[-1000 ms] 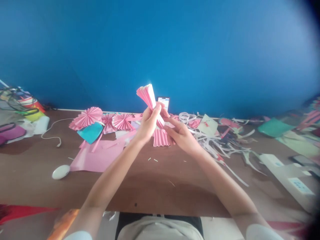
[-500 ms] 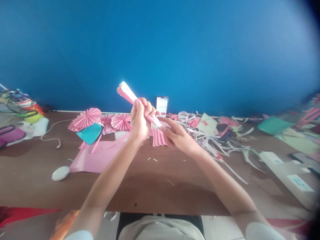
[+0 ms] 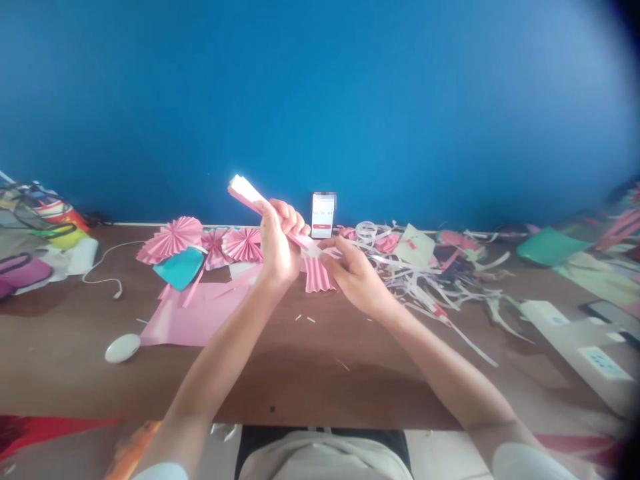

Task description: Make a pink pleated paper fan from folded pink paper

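Blue wall (image 3: pixel 320 100), folded paper (image 3: pixel 249 193) inside left fingers (image 3: pixel 289 217), end between right fingers (image 3: pixel 343 247)

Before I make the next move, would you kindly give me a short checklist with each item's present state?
1. Left hand wrapped around the folded pink paper: ok.
2. Right hand at the paper's lower end: ok.
3. Right hand's grip firm: cannot tell; the contact is too small to judge.
4. Phone screen lit and facing you: ok.
5. Table beyond the right hand tidy: not ok; white paper strips lie tangled there.
6. Pleats fastened together: cannot tell.
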Tool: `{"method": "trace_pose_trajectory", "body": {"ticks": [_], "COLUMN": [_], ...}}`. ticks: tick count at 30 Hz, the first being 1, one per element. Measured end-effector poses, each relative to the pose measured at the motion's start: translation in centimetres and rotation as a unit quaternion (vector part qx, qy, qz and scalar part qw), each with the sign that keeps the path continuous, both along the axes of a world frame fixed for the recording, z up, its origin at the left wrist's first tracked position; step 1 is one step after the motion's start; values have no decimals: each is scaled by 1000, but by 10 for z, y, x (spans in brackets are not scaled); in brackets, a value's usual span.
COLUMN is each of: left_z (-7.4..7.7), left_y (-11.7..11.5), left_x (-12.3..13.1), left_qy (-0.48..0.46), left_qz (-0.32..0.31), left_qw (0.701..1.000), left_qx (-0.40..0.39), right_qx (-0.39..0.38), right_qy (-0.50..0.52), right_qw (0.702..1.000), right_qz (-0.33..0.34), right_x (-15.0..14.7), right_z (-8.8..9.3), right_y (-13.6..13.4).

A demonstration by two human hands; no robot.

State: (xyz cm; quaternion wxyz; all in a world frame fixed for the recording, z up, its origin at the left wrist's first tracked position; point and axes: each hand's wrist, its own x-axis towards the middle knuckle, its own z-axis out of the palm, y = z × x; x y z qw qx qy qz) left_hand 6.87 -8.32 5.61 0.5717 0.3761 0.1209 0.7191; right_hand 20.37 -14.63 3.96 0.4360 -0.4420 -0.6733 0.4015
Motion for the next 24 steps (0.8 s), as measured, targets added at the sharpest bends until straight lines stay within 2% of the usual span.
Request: {"method": "trace_pose_trajectory", "body": {"ticks": [4, 11, 19, 24], "left_z": [1, 4, 14, 16], "left_y": [0, -5, -17, -18], "left_x": [-2, 0, -2, -7], "left_qy": [-21, -53, -26, -20], "left_qz": [-9, -29, -42, -43], "left_qw": [1000, 997, 995, 994], "left_qx": [-20, -42, -81, -98], "right_qx": [-6, 26, -6, 34], "right_qy": [21, -8, -22, -32], "right_qw": [1000, 1000, 1000, 999], "right_qz": [17, -4, -13, 13], "right_x": [-4, -5, -1, -2], "right_z": [-4, -15, -11, -8], "right_y": [2, 11, 9, 6]}}
